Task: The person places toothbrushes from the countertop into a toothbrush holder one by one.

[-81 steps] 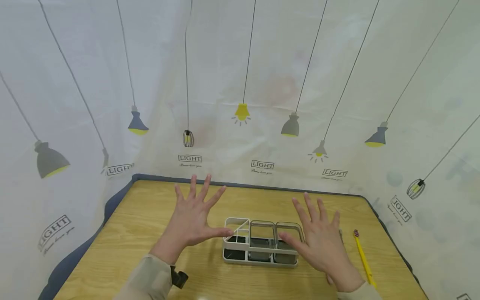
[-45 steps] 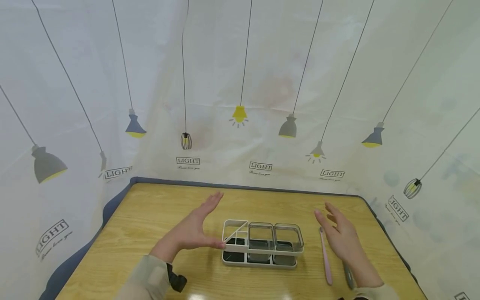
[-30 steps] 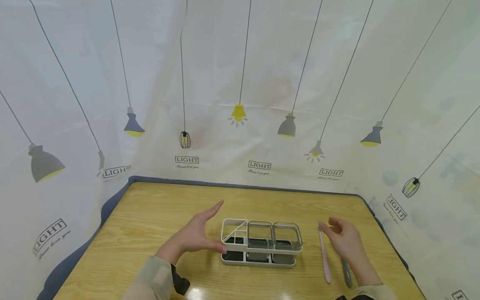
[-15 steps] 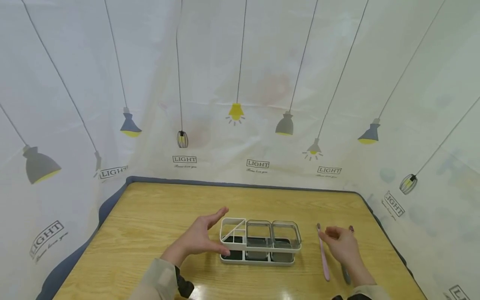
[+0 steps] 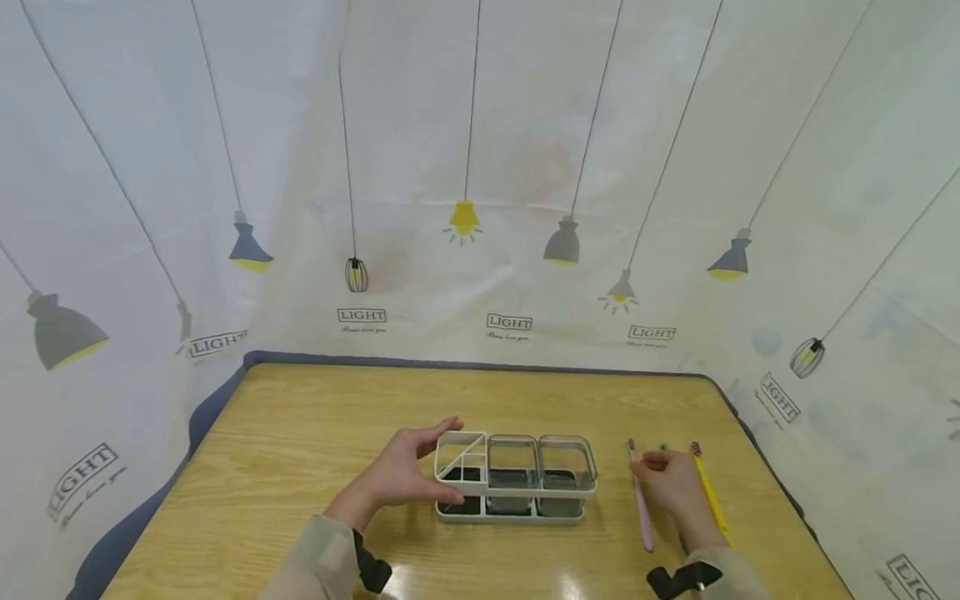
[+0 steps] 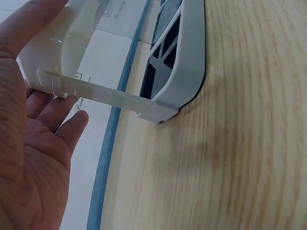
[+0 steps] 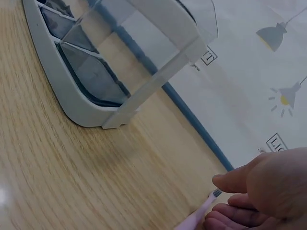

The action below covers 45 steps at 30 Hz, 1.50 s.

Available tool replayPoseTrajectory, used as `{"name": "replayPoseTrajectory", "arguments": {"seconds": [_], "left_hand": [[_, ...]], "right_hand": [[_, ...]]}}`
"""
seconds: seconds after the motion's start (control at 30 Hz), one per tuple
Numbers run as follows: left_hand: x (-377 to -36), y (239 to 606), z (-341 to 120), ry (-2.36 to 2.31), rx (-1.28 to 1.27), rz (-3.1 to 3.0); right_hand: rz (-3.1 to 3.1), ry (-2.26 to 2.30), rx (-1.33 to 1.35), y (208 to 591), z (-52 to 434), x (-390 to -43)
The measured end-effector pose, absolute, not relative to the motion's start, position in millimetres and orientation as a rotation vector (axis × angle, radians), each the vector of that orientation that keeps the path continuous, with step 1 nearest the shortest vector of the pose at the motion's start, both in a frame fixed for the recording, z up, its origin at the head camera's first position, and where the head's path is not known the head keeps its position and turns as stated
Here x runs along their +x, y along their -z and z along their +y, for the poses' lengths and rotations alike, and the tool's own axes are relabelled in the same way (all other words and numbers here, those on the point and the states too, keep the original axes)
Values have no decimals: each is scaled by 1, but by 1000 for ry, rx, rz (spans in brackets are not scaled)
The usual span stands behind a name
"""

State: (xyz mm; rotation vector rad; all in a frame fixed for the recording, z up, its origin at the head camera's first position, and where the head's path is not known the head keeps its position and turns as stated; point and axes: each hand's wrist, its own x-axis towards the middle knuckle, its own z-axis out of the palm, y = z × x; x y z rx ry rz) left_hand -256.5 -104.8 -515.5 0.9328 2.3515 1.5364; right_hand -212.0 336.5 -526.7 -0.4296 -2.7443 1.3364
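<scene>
A white organizer rack [image 5: 513, 481] with three clear compartments stands mid-table. My left hand [image 5: 408, 471] braces its left end, index finger along the top rim and thumb at the base; the left wrist view shows the palm [image 6: 33, 158] spread flat beside the rack [image 6: 177, 81]. To the rack's right my right hand [image 5: 667, 482] lies with fingers curled, their tips pinching a pink toothbrush [image 5: 642, 508] near its head. The right wrist view shows those fingertips [image 7: 240, 184] at the brush [image 7: 196, 216], beside the rack [image 7: 96, 96]. A grey toothbrush lies mostly hidden under that hand.
A yellow toothbrush [image 5: 708, 492] lies just right of my right hand. The wooden table [image 5: 300, 433] has a dark blue edge and is closed in on three sides by a white curtain [image 5: 480, 167] printed with lamps.
Both hands came down from hovering spread over the rack. The left settled against the rack's left end; the right moved right and curled its fingers at the pink toothbrush.
</scene>
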Motion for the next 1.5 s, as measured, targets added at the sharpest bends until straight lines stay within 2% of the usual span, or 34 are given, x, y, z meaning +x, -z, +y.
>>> {"name": "replayPoseTrajectory", "arguments": {"seconds": [0.57,1.17,1.5], "left_hand": [[-258,515,-107,-1629,824,2252],[-257,515,-106,-1602,761,2269],[-257,516,-106,-1565,742,2294]], "right_hand": [[-2530,-1369,-576,556,330,-225],[-2540,-1269,-625,552,329,-224],[-2500,-1324,-499,537,326,-222]]}}
